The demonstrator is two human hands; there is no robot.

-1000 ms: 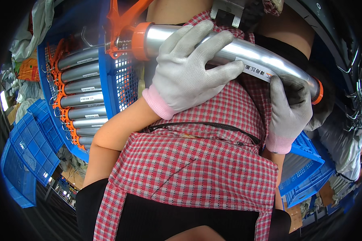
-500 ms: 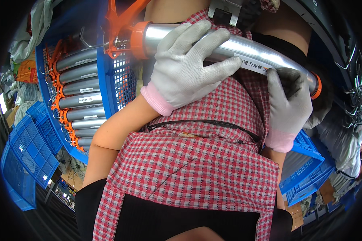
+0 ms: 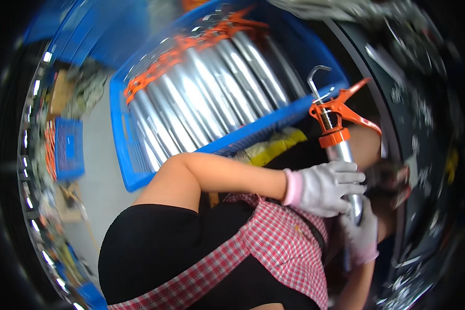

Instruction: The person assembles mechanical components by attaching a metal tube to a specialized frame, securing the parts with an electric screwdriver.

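Fingers [image 3: 349, 177] of your left hand [image 3: 321, 189] curl around the caulking gun [image 3: 342, 152], partly closed; your right hand [image 3: 361, 235] wraps its lower end. Blue crate [image 3: 289, 113] alongside.

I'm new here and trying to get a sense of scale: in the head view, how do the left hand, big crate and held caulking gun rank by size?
1. Big crate
2. Caulking gun, though hands partly cover it
3. Left hand, clearly shorter than the gun
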